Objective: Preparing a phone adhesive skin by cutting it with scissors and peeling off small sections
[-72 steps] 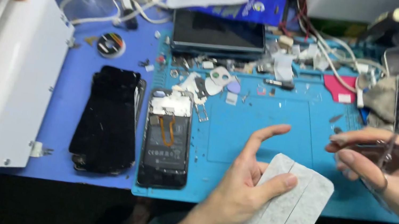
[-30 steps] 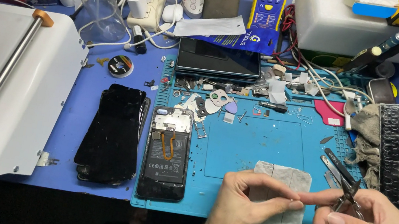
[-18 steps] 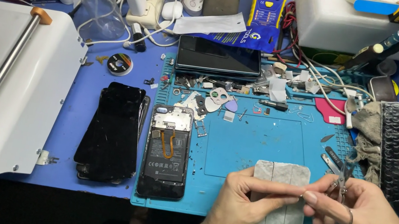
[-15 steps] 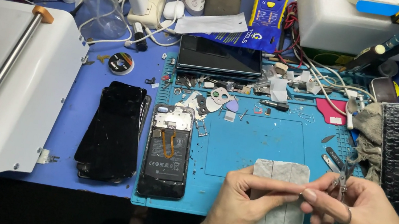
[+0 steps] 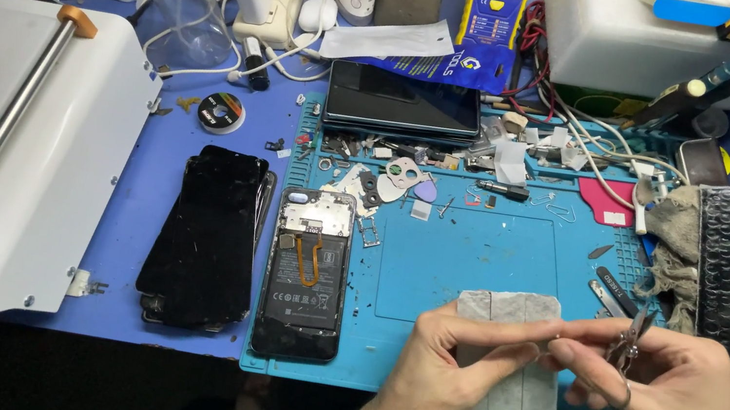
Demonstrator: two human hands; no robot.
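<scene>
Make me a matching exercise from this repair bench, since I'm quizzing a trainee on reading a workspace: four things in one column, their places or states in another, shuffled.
Things:
1. opened phone
2. white strip sheet
3. small scissors
4. stack of black screens

Places or states:
A. looped on a finger of the right hand
B. on the blue desk, left of the mat
C. pinched at its top edge by the left hand
D. back cover off, at the mat's left edge

Pairs: 1-D, 2-C, 3-A, 4-B
</scene>
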